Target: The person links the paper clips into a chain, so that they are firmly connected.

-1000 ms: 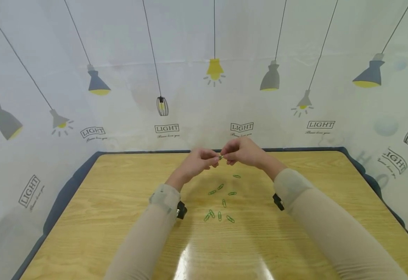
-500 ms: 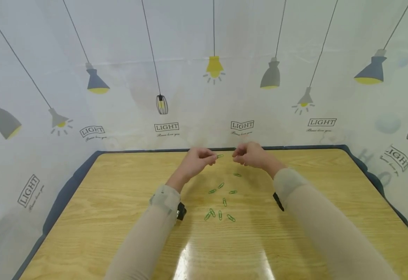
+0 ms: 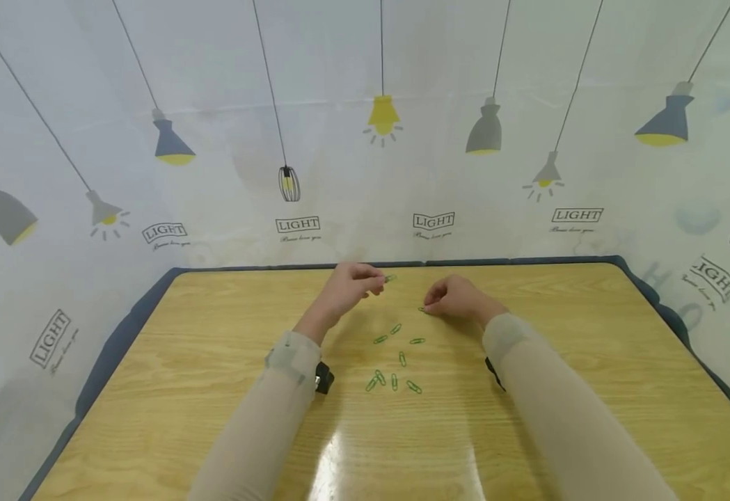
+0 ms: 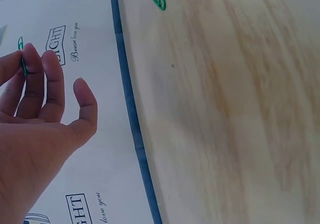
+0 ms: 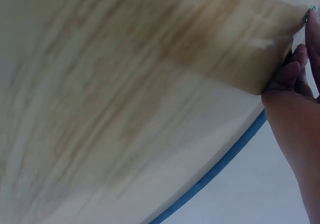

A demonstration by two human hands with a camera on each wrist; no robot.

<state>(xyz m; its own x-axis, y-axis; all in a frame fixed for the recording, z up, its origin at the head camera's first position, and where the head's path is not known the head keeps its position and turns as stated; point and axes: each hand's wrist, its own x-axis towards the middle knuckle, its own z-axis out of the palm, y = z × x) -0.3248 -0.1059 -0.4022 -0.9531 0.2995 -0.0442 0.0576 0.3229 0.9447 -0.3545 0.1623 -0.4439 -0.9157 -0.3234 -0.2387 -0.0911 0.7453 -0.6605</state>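
Observation:
My left hand is raised near the table's far edge, pinching a green paper clip between thumb and fingers. In the left wrist view the clip shows above and below those fingertips. Lower and to the right, my right hand has its thumb and finger on another green paper clip at the table top. That clip sits at the fingertips at the right border of the right wrist view, mostly hidden. Nearer lie several loose green paper clips, among them one clip set lengthwise.
The wood-grain table has a dark blue border along its back and sides. Behind it hangs a pale wall covering printed with lamps. A small black camera is strapped at the left wrist.
The two hands have separated. My left hand keeps its clip and has shifted slightly left. My right hand let go of it and came down and nearer to a clip on the table.

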